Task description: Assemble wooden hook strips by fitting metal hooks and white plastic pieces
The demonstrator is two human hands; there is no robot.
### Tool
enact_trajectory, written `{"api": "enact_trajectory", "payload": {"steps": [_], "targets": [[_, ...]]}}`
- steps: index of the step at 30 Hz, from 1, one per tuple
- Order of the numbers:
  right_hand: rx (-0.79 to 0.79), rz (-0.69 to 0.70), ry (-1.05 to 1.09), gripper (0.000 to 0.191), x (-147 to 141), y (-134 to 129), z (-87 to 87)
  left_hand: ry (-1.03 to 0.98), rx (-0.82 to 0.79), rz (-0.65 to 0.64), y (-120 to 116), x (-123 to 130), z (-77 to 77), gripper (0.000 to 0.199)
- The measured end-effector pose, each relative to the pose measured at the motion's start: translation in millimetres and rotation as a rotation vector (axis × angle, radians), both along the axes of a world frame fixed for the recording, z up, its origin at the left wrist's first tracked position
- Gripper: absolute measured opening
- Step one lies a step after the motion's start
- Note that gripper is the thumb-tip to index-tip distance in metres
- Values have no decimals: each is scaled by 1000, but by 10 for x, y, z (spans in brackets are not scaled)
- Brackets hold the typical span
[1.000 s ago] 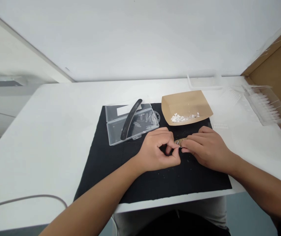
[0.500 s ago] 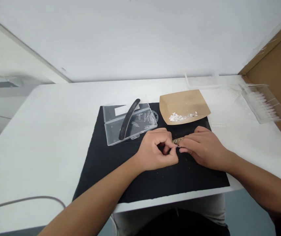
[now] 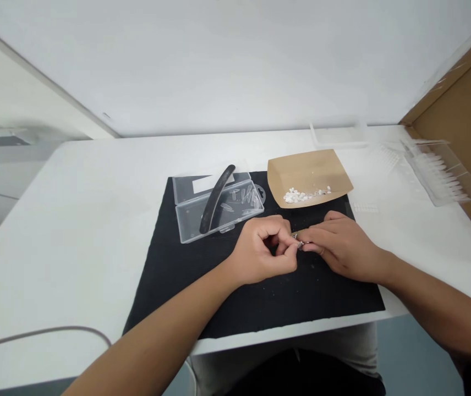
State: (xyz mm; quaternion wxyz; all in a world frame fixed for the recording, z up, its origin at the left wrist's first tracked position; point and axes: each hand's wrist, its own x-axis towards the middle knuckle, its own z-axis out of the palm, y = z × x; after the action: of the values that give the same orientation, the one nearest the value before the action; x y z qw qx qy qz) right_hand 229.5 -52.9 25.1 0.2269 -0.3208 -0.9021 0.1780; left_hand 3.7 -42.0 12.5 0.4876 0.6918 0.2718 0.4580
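Observation:
My left hand (image 3: 262, 247) is over the black mat, its thumb and forefinger pinched on a tiny pale piece (image 3: 299, 245) whose kind I cannot make out. Close against it from the right, my right hand (image 3: 345, 247) has its fingers closed on a small shiny metal tool (image 3: 306, 243), mostly covered by the fingers. The fingertips of both hands nearly meet. Just behind them, partly hidden, lies a gold-coloured piece (image 3: 301, 233) on the mat. Beyond my left hand is an open clear plastic case (image 3: 190, 225) with several clear nail tips (image 3: 250, 197).
A black curved nail file (image 3: 214, 201) rests across the case. Behind my hands, a brown paper tray (image 3: 310, 165) holds small white bits. Clear trays with nail tips (image 3: 442, 170) stand at right by a cardboard box (image 3: 462, 104). A cable (image 3: 54, 329) runs along the left front.
My left fingertips have shifted slightly, and the pale piece between them shows more. The metal tool at my right fingertips has turned; less of the gold-coloured piece is visible.

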Motion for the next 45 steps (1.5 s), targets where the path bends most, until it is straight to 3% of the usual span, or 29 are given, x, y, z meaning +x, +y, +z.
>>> {"api": "enact_trajectory", "payload": {"steps": [13,27,45], "targets": [[52,-21,18,26,25,1,15,-38,-14,-50,25,-29,18,3],[220,-45,-61,23,28,7,37,22,-86,-54,27,-44,42,21],[290,-81,-92,25,52,31,58,88,-114,-96,37,-56,55,23]]}}
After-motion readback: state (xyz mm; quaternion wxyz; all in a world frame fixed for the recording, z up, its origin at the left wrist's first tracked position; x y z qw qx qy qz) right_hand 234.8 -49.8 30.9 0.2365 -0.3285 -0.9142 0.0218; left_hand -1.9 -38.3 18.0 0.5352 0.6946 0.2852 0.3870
